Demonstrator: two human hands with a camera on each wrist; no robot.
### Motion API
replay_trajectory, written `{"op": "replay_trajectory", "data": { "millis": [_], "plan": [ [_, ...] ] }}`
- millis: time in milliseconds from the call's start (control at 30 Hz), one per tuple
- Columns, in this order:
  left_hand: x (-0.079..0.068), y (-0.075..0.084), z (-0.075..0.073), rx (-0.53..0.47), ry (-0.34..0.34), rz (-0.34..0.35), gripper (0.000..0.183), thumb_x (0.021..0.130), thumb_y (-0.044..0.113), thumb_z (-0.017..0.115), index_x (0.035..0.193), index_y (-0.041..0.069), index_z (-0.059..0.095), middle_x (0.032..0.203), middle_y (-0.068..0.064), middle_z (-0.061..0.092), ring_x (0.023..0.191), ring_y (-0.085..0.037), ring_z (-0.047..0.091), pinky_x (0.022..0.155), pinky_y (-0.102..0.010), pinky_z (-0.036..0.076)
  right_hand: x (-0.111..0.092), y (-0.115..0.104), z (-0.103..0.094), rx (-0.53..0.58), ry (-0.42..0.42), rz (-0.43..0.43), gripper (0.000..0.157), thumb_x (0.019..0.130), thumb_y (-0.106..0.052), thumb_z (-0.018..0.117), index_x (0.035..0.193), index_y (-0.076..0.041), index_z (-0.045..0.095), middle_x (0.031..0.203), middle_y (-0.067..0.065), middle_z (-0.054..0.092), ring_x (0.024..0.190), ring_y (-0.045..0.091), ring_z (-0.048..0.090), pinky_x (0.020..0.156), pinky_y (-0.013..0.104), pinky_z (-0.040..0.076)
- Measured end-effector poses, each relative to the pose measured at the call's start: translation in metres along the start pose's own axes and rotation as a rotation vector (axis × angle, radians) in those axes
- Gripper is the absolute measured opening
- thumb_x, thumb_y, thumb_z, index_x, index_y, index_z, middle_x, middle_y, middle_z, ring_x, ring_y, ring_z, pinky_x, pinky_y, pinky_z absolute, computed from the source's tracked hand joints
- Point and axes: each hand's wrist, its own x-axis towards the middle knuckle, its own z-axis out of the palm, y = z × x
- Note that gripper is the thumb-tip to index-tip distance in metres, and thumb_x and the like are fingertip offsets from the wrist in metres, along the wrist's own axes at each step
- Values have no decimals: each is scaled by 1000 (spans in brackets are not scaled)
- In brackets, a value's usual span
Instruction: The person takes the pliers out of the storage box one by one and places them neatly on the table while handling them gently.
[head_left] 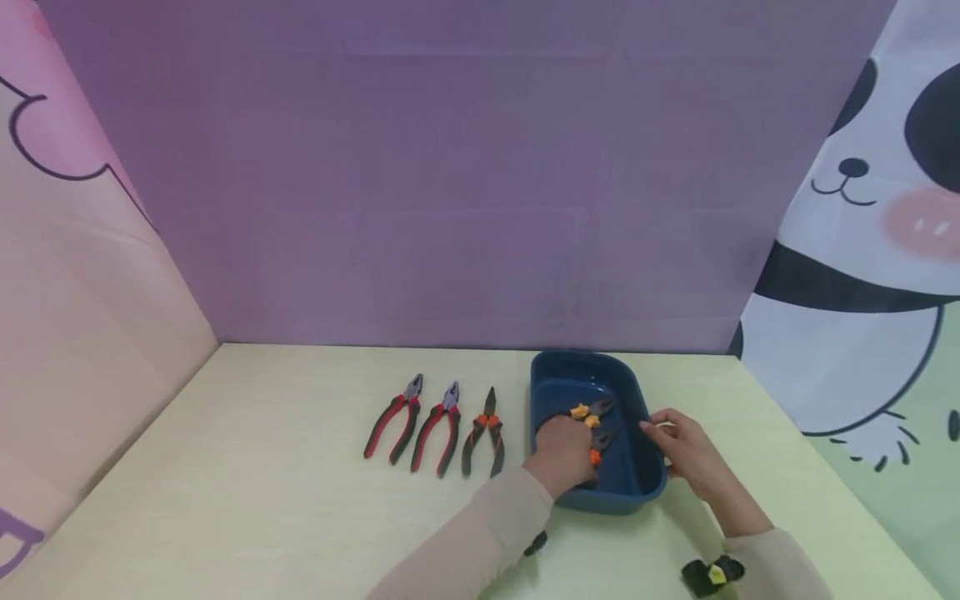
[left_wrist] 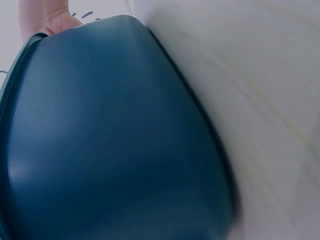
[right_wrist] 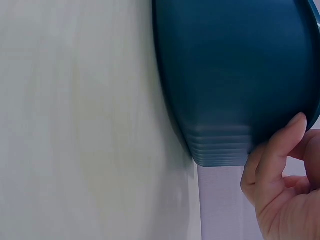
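Observation:
In the head view a blue plastic bin stands on the table with several pliers in it. My left hand reaches over its near left side, down among the pliers. Beside those fingers lie pliers with orange at the joint, their handles mostly hidden by the hand. Farther back are pliers with yellow grips. The left fingertips are out of sight, so their hold cannot be told. My right hand pinches the bin's right rim; in the right wrist view its fingers lie against the outer wall.
Left of the bin, two pairs of red-and-black pliers and orange-and-black long-nose pliers lie in a row, jaws pointing away. A purple backdrop rises behind the table, and a panda-printed panel stands on the right.

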Motion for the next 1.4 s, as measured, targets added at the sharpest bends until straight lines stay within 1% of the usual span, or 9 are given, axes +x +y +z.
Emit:
{"op": "replay_trajectory", "data": {
  "millis": [167,333,533,767,1000,1233,1400],
  "plan": [
    [0,1,-2,4,-16,3,41,66,55,79,86,21,69,84,7,63,80,-10,55,67,-25,47,-1,0,0,3,6,-2,29,98,-20,50,111,5,43,78,3,61,64,12,59,52,34,52],
    [-1,0,-6,-14,-21,10,38,66,52,80,83,20,68,84,7,63,78,-10,55,65,-25,46,-1,0,0,9,8,-5,29,98,-20,50,111,5,43,78,2,61,64,12,60,51,34,52],
    [-3,1,-13,-50,-29,1,34,65,47,83,81,22,68,86,9,63,83,-11,55,68,-26,45,-1,-1,0,23,9,-11,29,98,-19,50,110,6,42,78,2,62,65,11,61,52,35,52],
    [-3,2,-17,-20,-52,-14,32,65,46,82,81,23,70,91,9,65,86,-12,56,68,-27,45,-1,-2,0,20,11,-12,28,98,-19,51,109,5,43,77,1,61,63,10,58,50,33,50],
    [-2,2,-17,0,-70,-14,36,64,47,83,88,24,70,91,9,64,85,-12,56,69,-27,45,1,0,1,12,13,-22,27,98,-19,51,108,5,43,75,0,60,61,10,56,47,30,47],
    [-5,0,-16,5,-44,21,35,65,48,82,87,23,70,87,10,65,82,-11,56,68,-26,45,0,0,1,-6,10,-24,29,98,-20,51,110,5,43,75,2,60,60,11,56,45,30,46],
    [-6,-1,-16,8,-38,28,36,66,51,81,86,23,70,84,10,65,79,-10,55,67,-25,45,1,1,1,-14,2,-22,29,98,-20,51,110,5,43,75,2,60,59,11,56,45,29,46]
  ]
}}
